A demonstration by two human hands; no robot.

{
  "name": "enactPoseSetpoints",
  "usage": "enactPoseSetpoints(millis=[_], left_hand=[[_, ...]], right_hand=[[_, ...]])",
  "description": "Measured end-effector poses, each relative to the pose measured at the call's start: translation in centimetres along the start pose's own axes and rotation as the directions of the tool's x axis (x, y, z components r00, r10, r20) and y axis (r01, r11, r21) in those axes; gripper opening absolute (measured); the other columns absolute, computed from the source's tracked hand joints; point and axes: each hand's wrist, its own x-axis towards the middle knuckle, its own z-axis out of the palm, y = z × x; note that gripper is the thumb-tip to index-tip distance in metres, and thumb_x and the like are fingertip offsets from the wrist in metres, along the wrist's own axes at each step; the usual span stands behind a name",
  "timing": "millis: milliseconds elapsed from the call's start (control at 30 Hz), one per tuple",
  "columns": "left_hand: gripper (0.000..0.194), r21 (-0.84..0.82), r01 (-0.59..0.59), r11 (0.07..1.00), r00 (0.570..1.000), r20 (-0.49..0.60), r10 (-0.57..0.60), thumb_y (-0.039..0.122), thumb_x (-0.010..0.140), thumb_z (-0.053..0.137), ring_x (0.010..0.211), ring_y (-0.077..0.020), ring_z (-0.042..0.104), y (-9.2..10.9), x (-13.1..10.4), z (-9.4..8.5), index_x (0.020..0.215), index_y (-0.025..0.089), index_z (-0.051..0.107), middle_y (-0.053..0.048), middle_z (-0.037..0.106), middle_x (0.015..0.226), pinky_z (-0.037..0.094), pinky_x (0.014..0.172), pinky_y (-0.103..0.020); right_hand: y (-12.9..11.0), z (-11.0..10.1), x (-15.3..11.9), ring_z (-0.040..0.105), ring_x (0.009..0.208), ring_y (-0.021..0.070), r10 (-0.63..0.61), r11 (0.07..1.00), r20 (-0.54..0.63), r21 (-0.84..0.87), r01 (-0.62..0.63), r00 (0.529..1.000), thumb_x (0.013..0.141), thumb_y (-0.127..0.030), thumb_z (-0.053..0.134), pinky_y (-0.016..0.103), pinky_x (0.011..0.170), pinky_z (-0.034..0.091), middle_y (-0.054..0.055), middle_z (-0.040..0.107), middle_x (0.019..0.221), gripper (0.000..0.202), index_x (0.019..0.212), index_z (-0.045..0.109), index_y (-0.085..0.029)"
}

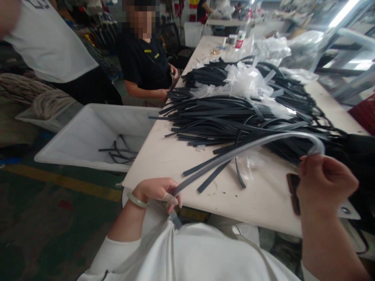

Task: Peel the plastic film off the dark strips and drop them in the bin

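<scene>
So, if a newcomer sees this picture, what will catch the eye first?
Probably the heap of dark flat strips, spread across the pale table with crumpled translucent plastic on top. Next comes the long grey strip arching between the left hand and the right hand, at the near side. The white bin left of the table, with loose dark strips inside, may follow.

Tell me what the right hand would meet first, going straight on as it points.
Past the pale strip in the right hand, probably the right end of the dark strip pile, though depth is unclear.
</scene>
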Motion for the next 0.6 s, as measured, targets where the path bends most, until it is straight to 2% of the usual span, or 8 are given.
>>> enactPoseSetpoints(millis=[67, 100, 133, 200, 267, 400, 500, 600], left_hand=[[0.035, -0.111, -0.132, 0.985, 0.981, -0.155, 0.114, 0.048, 0.077, 0.073, 0.052, -0.0149, 0.061, 0.0, 1.0, 0.2, 0.080, 0.013, 0.072, -0.005, 0.065, 0.057, 0.048, 0.054, -0.024], [0.035, -0.194, -0.278, 0.941, 0.928, -0.306, 0.211, 0.048, 0.076, 0.075, 0.047, -0.0127, 0.058, 0.4, 2.1, 0.4, 0.077, 0.013, 0.070, -0.002, 0.060, 0.052, 0.047, 0.052, -0.023], [0.034, -0.266, -0.449, 0.853, 0.828, -0.483, 0.285, 0.047, 0.075, 0.076, 0.044, -0.0100, 0.054, 0.9, 3.3, 0.5, 0.075, 0.013, 0.068, 0.002, 0.056, 0.049, 0.047, 0.051, -0.022], [0.031, -0.325, -0.739, 0.591, 0.560, -0.784, 0.269, 0.041, 0.076, 0.077, 0.043, -0.0048, 0.046, 2.1, 6.0, 0.6, 0.075, 0.013, 0.064, 0.007, 0.047, 0.049, 0.047, 0.052, -0.018], [0.025, -0.337, -0.857, 0.391, 0.412, -0.902, 0.127, 0.033, 0.082, 0.073, 0.045, -0.0019, 0.043, 3.2, 8.1, 0.5, 0.077, 0.012, 0.062, 0.009, 0.043, 0.051, 0.046, 0.055, -0.014], [0.022, -0.347, -0.881, 0.322, 0.376, -0.926, 0.027, 0.029, 0.086, 0.070, 0.047, -0.0017, 0.041, 3.7, 9.8, 0.5, 0.077, 0.010, 0.061, 0.008, 0.041, 0.053, 0.045, 0.056, -0.013], [0.029, -0.272, -0.870, 0.412, 0.327, -0.943, 0.068, 0.035, 0.079, 0.076, 0.048, -0.0035, 0.039, 3.1, 10.4, 1.4, 0.077, 0.011, 0.061, 0.008, 0.042, 0.054, 0.044, 0.054, -0.016], [0.034, -0.182, -0.837, 0.517, 0.262, -0.961, 0.087, 0.045, 0.079, 0.074, 0.049, -0.0053, 0.041, 2.3, 11.3, 2.6, 0.079, 0.014, 0.060, 0.008, 0.042, 0.053, 0.047, 0.056, -0.020]], right_hand=[[0.1, 1.0, -1.1, 0.044, 0.046, 0.0109, 0.125, 0.975, -0.043, 0.192, -0.114, 0.991, 0.085, -0.043, 0.067, 0.028, 0.045, 0.031, 0.000, 0.052, 0.057, 0.027, 0.074, 0.064, -0.018], [-0.1, 1.8, -2.3, 0.045, 0.047, 0.0102, 0.164, 0.950, 0.067, 0.256, -0.176, 0.984, 0.081, -0.041, 0.071, 0.027, 0.045, 0.033, -0.001, 0.053, 0.058, 0.027, 0.072, 0.063, -0.018], [-0.3, 2.8, -3.8, 0.048, 0.049, 0.0096, 0.188, 0.916, 0.271, 0.297, -0.268, 0.944, 0.079, -0.040, 0.074, 0.025, 0.047, 0.036, -0.001, 0.056, 0.060, 0.026, 0.072, 0.062, -0.018], [-1.0, 4.8, -7.4, 0.053, 0.053, 0.0091, 0.197, 0.838, 0.675, 0.260, -0.480, 0.711, 0.078, -0.041, 0.075, 0.023, 0.051, 0.041, 0.000, 0.063, 0.066, 0.026, 0.079, 0.062, -0.018], [-1.7, 6.5, -10.8, 0.063, 0.066, 0.0125, 0.229, 0.732, 0.844, 0.180, -0.658, 0.485, 0.080, -0.046, 0.073, 0.026, 0.064, 0.050, 0.004, 0.071, 0.081, 0.032, 0.088, 0.062, -0.018], [-3.0, 8.4, -14.2, 0.071, 0.091, 0.0204, 0.358, 0.498, 0.900, 0.044, -0.866, 0.251, 0.074, -0.052, 0.076, 0.035, 0.085, 0.054, 0.009, 0.074, 0.099, 0.042, 0.091, 0.055, -0.020], [-3.8, 8.7, -14.7, 0.072, 0.088, 0.0206, 0.325, 0.389, 0.943, -0.061, -0.919, 0.075, 0.076, -0.051, 0.076, 0.036, 0.081, 0.055, 0.007, 0.074, 0.094, 0.044, 0.097, 0.053, -0.021], [-4.1, 9.1, -15.3, 0.066, 0.068, 0.0124, 0.276, 0.397, 0.960, -0.163, -0.903, -0.051, 0.078, -0.047, 0.073, 0.032, 0.074, 0.055, 0.001, 0.068, 0.077, 0.038, 0.097, 0.058, -0.018]])
